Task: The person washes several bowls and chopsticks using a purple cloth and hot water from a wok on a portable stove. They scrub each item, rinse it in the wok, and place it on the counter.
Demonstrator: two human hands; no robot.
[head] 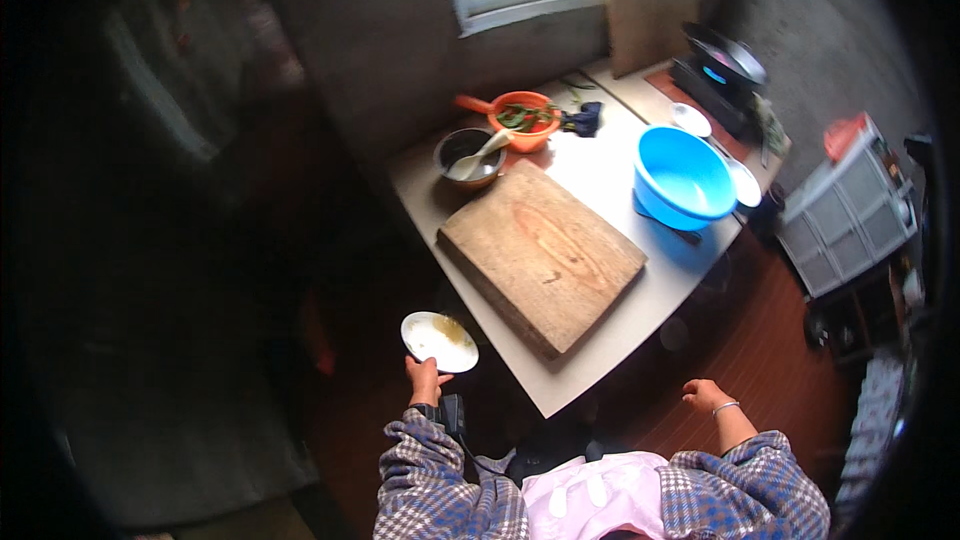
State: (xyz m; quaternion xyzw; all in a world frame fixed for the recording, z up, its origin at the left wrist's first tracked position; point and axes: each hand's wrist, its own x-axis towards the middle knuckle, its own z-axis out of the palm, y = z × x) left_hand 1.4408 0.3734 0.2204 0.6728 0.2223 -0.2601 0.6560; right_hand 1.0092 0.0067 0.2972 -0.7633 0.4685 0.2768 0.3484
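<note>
My left hand (426,381) grips the near rim of a white plate (435,343) with a yellowish liquid or residue on it, held off the table's left edge. My right hand (705,394), a bracelet at its wrist, hangs over the floor with curled fingers and nothing seen in it. A thick wooden cutting board (547,259) lies on the light table (551,390). Behind it stand a bowl (448,154) with a pale ladle or spoon (480,156) and an orange handled strainer (525,141) holding green and red vegetables. A blue plastic basin (684,184) stands at the right.
Beyond the basin, a dark wok (724,52) sits over a lit gas stove (709,90). Small white dishes (690,120) are beside the basin. A dark cloth-like item (583,120) lies near the strainer. A board (651,19) leans below the window; a white cabinet (847,210) stands right.
</note>
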